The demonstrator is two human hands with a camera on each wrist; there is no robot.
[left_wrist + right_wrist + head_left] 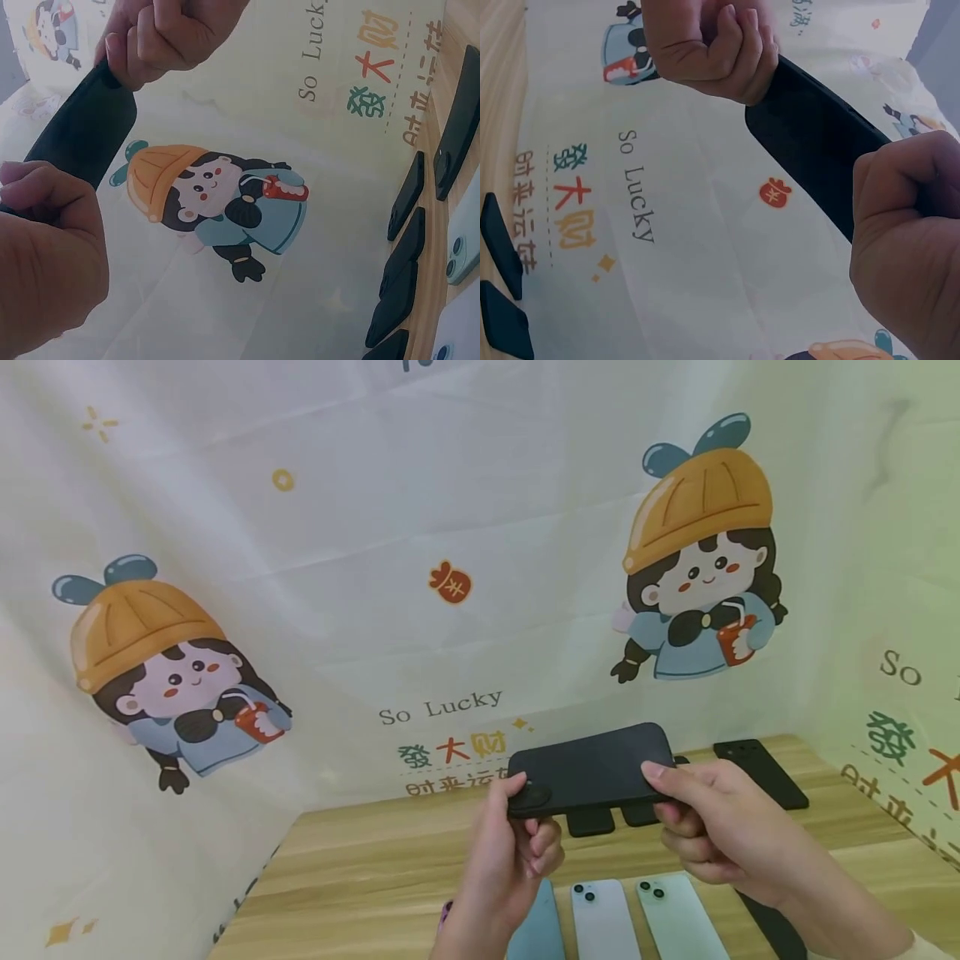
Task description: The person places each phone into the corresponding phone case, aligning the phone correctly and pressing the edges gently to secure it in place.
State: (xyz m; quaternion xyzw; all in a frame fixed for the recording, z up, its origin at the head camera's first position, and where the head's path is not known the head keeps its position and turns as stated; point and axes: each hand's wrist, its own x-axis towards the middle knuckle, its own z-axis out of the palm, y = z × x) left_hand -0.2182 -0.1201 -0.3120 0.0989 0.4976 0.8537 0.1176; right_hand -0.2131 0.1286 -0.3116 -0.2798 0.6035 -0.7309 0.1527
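Both hands hold up a black phone (588, 768) sideways above the table, one at each end. Its dark back with a round camera bump faces the head camera. My left hand (517, 847) grips the end by the camera bump, thumb on the back. At the opposite end, my right hand (720, 818) pinches the phone with its thumb on top and the other fingers curled beneath. In the left wrist view the phone (82, 127) slants between the hands; the right wrist view shows its dark underside (810, 142).
On the wooden table (360, 868) lie a blue phone (536, 927), a white phone (603, 918) and a pale green phone (678, 914). Several black phones lie behind them, one (761, 772) at the back right. A printed cloth (360, 568) hangs behind and at the sides.
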